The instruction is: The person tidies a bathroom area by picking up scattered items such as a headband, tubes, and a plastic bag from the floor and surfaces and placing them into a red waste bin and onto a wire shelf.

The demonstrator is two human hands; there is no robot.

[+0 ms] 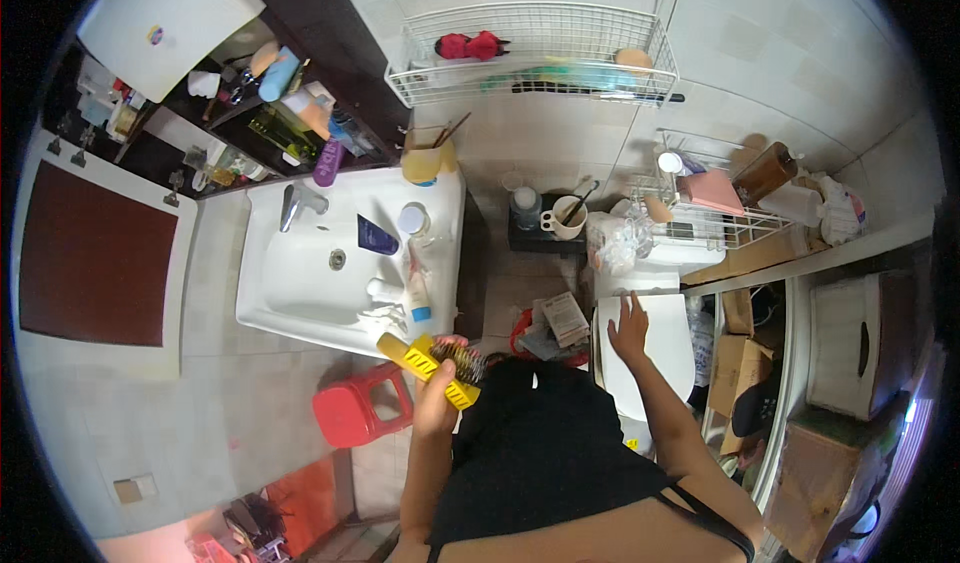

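Note:
Near the front edge of the white sink [350, 329], my left hand [434, 399] is closed around a hairbrush [458, 361] with dark bristles and a yellowish handle. Bright yellow pieces with dark slanted marks [421, 359] show at the same hand; whether they belong to the brush I cannot tell. My right hand [628, 331] reaches over the closed white toilet lid [655, 363], fingers spread and holding nothing. It lies on or just above the lid. Beyond the left hand, a white tube with a blue cap [417, 298] rests on the sink's rim.
A dark blue tube [376, 235] and a round jar [412, 219] sit on the sink, near the tap [298, 206]. A red stool [362, 408] stands to the left. Wire racks [530, 53] hang ahead. Cardboard boxes [738, 373] fill the right-hand shelves.

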